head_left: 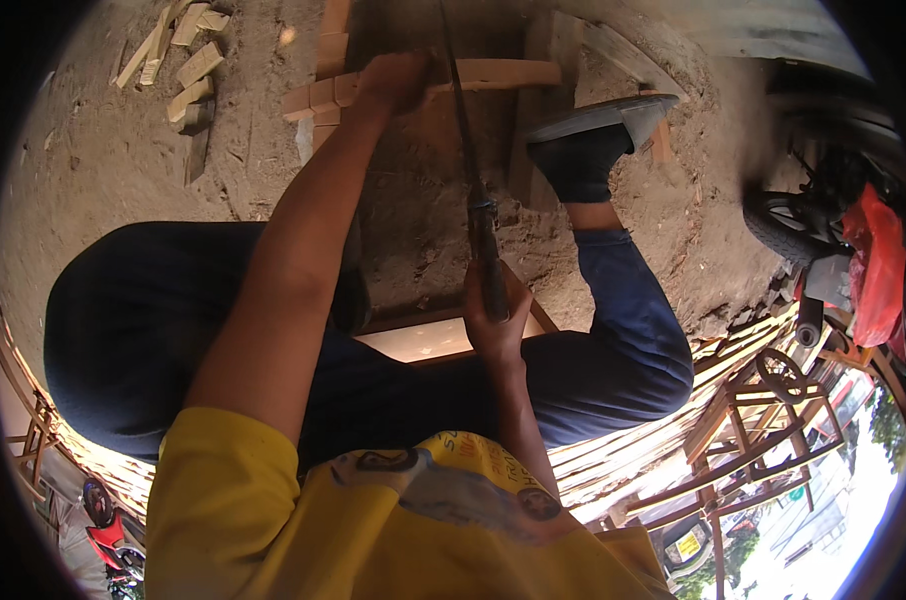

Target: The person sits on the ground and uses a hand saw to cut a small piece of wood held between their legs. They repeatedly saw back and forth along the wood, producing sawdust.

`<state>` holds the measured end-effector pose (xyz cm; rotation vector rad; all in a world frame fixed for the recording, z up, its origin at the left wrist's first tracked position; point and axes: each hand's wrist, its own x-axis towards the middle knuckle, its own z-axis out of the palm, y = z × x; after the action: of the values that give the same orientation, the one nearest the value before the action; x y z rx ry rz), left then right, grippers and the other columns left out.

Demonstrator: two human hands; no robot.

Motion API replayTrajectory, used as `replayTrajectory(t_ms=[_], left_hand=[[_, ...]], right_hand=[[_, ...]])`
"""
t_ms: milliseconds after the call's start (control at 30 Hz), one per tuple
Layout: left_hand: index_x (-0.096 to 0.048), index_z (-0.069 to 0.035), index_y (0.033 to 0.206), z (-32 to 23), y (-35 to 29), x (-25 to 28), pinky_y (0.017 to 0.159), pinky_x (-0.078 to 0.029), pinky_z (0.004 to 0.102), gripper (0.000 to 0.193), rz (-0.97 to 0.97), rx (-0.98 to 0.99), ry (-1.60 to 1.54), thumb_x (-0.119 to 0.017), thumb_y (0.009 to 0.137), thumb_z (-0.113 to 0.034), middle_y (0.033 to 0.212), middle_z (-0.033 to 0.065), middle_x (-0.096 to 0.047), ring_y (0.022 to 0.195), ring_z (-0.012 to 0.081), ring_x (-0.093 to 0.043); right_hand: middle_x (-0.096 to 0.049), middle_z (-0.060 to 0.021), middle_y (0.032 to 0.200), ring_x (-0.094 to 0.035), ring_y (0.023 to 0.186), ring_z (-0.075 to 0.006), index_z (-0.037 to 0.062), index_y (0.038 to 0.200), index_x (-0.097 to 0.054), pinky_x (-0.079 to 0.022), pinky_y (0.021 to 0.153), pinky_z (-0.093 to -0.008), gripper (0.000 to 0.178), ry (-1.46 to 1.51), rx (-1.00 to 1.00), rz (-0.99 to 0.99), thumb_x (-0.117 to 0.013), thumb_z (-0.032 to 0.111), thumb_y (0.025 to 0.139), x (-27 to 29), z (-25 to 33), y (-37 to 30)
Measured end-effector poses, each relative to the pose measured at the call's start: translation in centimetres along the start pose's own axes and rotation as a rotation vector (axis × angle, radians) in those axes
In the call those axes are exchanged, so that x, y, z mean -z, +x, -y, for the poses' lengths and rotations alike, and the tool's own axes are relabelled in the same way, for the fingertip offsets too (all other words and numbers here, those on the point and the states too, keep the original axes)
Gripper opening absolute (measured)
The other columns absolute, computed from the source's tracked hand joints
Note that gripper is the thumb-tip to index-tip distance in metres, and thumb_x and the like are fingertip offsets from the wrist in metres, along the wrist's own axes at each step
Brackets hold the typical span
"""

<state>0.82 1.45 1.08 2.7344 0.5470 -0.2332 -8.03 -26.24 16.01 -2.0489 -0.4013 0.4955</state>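
My right hand is closed round the dark handle of a long tool. Its thin dark blade points away from me and shows almost edge-on, so its exact kind is unclear. Farther off, my left hand is closed on a curved wooden piece lying crosswise near the ground. The fingertips are hidden. The blade crosses just right of that hand, over the wooden piece; whether they touch I cannot tell. My sandalled right foot is beside the wood's right end.
Cut wood blocks lie on the dirt floor at far left. A pale board slants behind my foot. At right are a motorcycle wheel and a red plastic bag. Wooden frames stand at lower right.
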Motion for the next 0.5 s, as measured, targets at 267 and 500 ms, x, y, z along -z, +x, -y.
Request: replayTrajectory(t_ms=[267,500], left_hand=[[-0.06,-0.009,0.112,0.0,-0.2,0.0,0.08,-0.055,0.0442,0.037,-0.044,-0.017,-0.082,-0.067,0.08,-0.023,0.098,0.0159,-0.069,0.093,0.0332,-0.067],[-0.058,-0.01,0.116,-0.3,0.1,0.7,0.082,-0.054,0.045,0.041,0.054,0.01,-0.004,-0.068,0.079,-0.024,0.099,0.0168,-0.068,0.096,0.0333,-0.066]], right_hand=[[-0.049,0.0027,0.058,-0.045,0.054,-0.0024,0.0009,0.074,-0.055,-0.034,0.046,-0.0246,0.016,0.065,-0.106,0.065,-0.06,0.006,0.089,-0.5,1.1,2.4],[-0.05,0.0019,0.059,-0.046,0.055,-0.0026,0.0005,0.075,-0.057,-0.035,0.047,-0.0242,0.015,0.137,-0.097,0.124,-0.061,0.005,0.088,-1.3,-0.6,5.1]])
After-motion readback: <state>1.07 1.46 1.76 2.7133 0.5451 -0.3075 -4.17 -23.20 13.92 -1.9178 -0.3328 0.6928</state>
